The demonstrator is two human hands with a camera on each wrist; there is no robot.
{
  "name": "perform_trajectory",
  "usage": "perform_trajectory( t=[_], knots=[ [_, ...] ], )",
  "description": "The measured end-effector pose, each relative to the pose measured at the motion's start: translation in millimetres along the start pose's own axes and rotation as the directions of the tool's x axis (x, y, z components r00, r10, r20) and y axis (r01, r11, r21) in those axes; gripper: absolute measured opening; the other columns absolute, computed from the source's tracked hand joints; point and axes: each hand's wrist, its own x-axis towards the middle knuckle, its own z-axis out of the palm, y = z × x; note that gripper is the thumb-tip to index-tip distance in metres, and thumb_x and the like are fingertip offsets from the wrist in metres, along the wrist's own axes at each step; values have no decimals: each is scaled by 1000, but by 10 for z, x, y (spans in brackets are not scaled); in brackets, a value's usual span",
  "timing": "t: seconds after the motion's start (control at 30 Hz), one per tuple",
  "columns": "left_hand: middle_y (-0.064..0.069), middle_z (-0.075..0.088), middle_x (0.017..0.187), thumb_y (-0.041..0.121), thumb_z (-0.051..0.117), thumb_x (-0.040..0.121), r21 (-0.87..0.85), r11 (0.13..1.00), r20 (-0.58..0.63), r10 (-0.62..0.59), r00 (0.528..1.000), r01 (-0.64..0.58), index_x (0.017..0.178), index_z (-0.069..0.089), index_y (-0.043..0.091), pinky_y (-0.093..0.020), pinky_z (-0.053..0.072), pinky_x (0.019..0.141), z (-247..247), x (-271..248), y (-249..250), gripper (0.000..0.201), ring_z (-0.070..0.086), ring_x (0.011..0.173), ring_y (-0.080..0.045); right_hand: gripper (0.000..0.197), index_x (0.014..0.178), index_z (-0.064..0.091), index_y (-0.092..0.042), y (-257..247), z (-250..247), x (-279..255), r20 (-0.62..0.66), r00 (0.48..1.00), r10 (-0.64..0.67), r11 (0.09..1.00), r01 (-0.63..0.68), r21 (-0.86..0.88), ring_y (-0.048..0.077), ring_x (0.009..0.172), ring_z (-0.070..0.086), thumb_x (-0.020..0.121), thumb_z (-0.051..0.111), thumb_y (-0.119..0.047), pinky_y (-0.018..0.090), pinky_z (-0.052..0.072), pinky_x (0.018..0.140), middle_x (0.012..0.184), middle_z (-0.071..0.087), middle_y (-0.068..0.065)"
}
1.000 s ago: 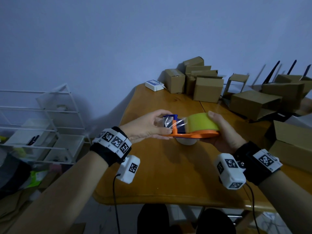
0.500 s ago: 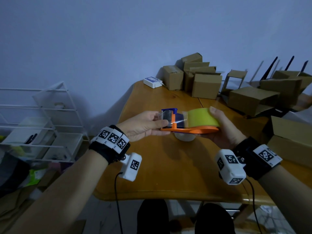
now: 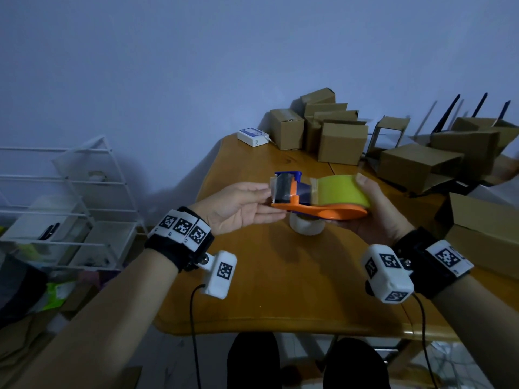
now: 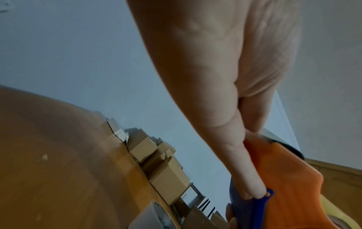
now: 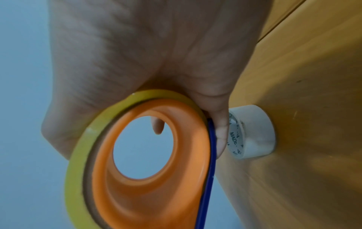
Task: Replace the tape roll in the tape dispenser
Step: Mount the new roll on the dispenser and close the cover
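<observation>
An orange tape dispenser (image 3: 323, 213) with a blue front part (image 3: 289, 174) is held level above the table. A yellow-green tape roll (image 3: 342, 192) sits in it. A clear strip of tape (image 3: 304, 189) runs from the roll over the front. My right hand (image 3: 373, 203) grips the roll end, thumb on top of the roll. My left hand (image 3: 269, 202) pinches the front end, thumb at the tape's free edge. In the right wrist view my fingers curl round the yellow roll (image 5: 78, 155) and the orange ring (image 5: 147, 186). The left wrist view shows a finger (image 4: 245, 178) lying against the blue part (image 4: 256, 209).
A white tape roll (image 3: 307, 228) stands on the wooden table (image 3: 280, 290) right under the dispenser. Several cardboard boxes (image 3: 342, 141) crowd the far and right side, beside a small white device (image 3: 252, 136). A white wire rack (image 3: 70, 206) stands left of the table.
The clear tape end, crumpled between my left fingers a second ago, now lies flat across the dispenser's front. Both hands have kept hold of the dispenser.
</observation>
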Motion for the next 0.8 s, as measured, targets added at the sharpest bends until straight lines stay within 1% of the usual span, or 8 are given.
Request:
perform_trajectory(
  t=[0.1,0.17,0.27,0.37,0.5,0.6,0.67,0.8],
  knots=[
    [-26,65,124,10,42,100,-20,1000,-43,12,999,-13,132,52,-1,-44,50,101,11,24,14,36,64,116,-35,111,130,53,-12,13,-25,21,-23,1000,15,999,-14,38,31,89,73,39,88,-64,42,62,68,115,67,21],
    [-26,64,126,24,42,101,29,1000,-42,2,999,-1,136,49,0,-44,49,103,30,32,49,43,62,119,-36,101,128,54,-12,13,-30,25,-11,1000,16,999,-16,40,31,88,73,47,85,-63,42,63,70,114,68,21],
    [-22,67,123,42,50,93,117,993,-97,14,995,-3,133,51,2,-41,52,100,77,57,96,57,64,118,-32,102,118,60,-15,5,-28,28,-1,1000,0,1000,0,0,29,89,72,33,88,-66,43,59,77,101,74,14],
    [-23,68,120,28,55,95,128,991,-170,56,984,-34,129,53,-1,-38,56,93,86,104,76,45,68,110,-29,104,118,60,-15,8,-26,22,10,1000,-3,1000,3,-4,29,93,72,32,88,-66,45,56,84,101,74,12],
    [-22,69,117,18,45,103,119,993,-145,37,989,-19,128,55,-2,-38,57,93,80,119,63,34,69,108,-28,102,116,61,-15,17,-52,16,16,1000,-18,1000,18,-21,26,92,73,32,88,-66,44,57,85,100,75,11],
    [-28,64,123,16,42,104,84,996,-111,24,993,-14,133,51,-4,-42,53,98,94,108,103,37,67,111,-32,112,127,56,-12,21,-89,19,0,1000,1,1000,-1,29,32,105,68,33,90,-62,48,57,88,117,68,17],
    [-29,63,124,18,41,104,86,996,-104,18,994,-10,135,50,-4,-44,52,99,109,116,143,38,66,111,-33,118,133,50,-10,13,-98,17,-3,1000,20,998,-20,60,37,113,64,34,91,-60,49,57,87,125,63,21],
    [-24,66,120,42,36,104,125,990,-147,-47,988,66,130,52,-1,-47,54,96,140,131,194,52,68,108,-32,101,117,59,-14,-10,-90,7,41,999,12,1000,-12,2,29,96,72,33,90,-62,39,61,76,110,69,15]
  ],
)
